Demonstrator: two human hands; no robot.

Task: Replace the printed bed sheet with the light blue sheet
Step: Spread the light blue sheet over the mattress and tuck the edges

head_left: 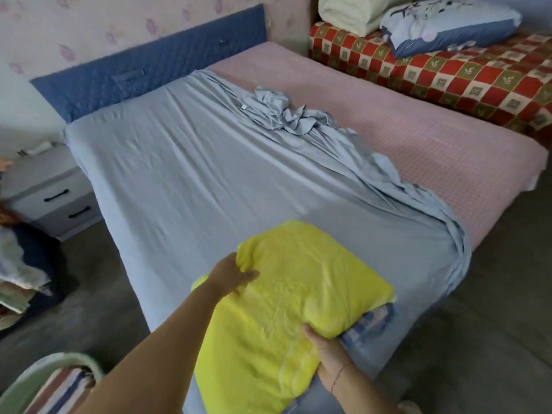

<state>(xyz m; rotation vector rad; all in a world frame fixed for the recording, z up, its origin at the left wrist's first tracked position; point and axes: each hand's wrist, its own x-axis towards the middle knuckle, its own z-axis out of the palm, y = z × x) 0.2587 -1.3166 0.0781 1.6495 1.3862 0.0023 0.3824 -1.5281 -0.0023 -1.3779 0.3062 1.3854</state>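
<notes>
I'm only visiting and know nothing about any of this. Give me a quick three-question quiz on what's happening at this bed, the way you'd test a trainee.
1. True or false: the light blue sheet is already spread flat from edge to edge.
2. Which hands hold the yellow bundle? A) left only B) right only C) both
3. Fill in: the sheet's loose cloth lies bunched along its ___ side, next to the bare pink checked mattress cover.

Key
1. False: part of it is still bunched up.
2. C: the left hand and the right hand both grip it.
3. Right.
</notes>
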